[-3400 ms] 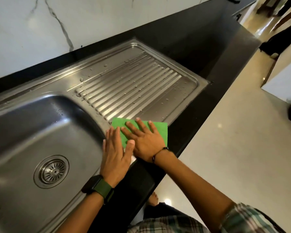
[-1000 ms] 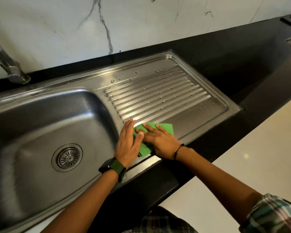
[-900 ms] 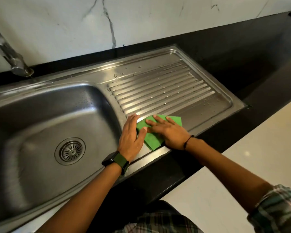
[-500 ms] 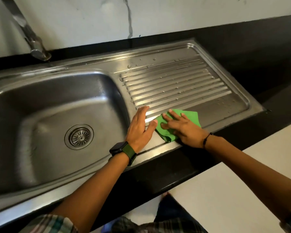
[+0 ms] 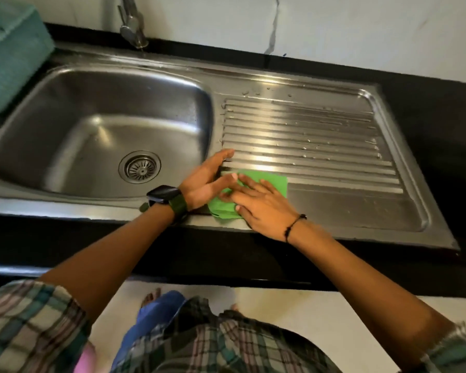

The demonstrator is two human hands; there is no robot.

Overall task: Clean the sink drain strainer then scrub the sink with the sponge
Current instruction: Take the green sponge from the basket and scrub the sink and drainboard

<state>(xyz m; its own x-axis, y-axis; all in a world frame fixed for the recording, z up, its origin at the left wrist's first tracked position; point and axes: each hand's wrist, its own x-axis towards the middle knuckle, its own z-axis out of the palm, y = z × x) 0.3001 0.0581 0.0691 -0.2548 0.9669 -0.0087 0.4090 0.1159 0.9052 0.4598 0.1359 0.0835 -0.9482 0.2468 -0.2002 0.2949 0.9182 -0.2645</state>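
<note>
left hand: lies at the near left corner of the draining board, fingers stretched out long and close together, not curled around anything; the thumb side touches the left edge of the green sponge.
right hand: palm down, fingers spread flat and slightly fanned, pressing on top of the green sponge; nothing is gripped, the hand only bears down on it.
green sponge: thin, flat, bright green; lies on the draining board near its front rim, partly hidden under the right hand, its near left part rumpled between the two hands.
drain strainer: round, slotted metal, seated in the drain hole at the bottom of the basin, well apart from both hands.
sink: stainless steel, one basin on the left, ribbed draining board on the right with water drops on the ribs.
wrists: dark watch with green strap on the left, thin dark cord bracelet on the right.
tap: metal, rising behind the basin; its top is cut off by the frame.
counter: black, glossy, around the sink.
wall: white with a dark vein.
teal object: blurred, at the far left beside the basin; cannot tell what it is.
floor: pale, with bare toes showing below the counter edge.
clothing: checked sleeves and shirt at the bottom.
</note>
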